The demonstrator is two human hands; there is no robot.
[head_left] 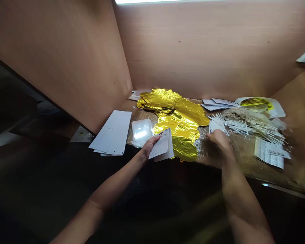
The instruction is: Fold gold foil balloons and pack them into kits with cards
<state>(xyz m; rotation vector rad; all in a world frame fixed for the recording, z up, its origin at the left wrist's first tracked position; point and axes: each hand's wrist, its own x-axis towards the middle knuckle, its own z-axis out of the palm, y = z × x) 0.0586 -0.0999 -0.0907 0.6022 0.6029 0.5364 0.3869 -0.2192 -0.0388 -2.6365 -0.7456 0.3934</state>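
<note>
A folded white printed card [159, 147] is held in my left hand [149, 146], thumb on its face, in front of the gold foil. My right hand [218, 138] is at the near end of a small bunch of thin white sticks [217, 121]. Its thumb points left, while the other fingers are mostly hidden and blurred, so I cannot tell if it grips a stick. Crumpled gold foil balloons [179, 118] lie spread over the middle of the table. Left of them lies a stack of clear plastic bags [142, 131].
Long white card sheets [113, 134] lie at the left edge. A bigger heap of white sticks [256, 127] lies at right, beside a white tray [279, 106], folded cards [218, 103] and printed papers [269, 154]. Wooden panels [205, 51] enclose the table's back and sides.
</note>
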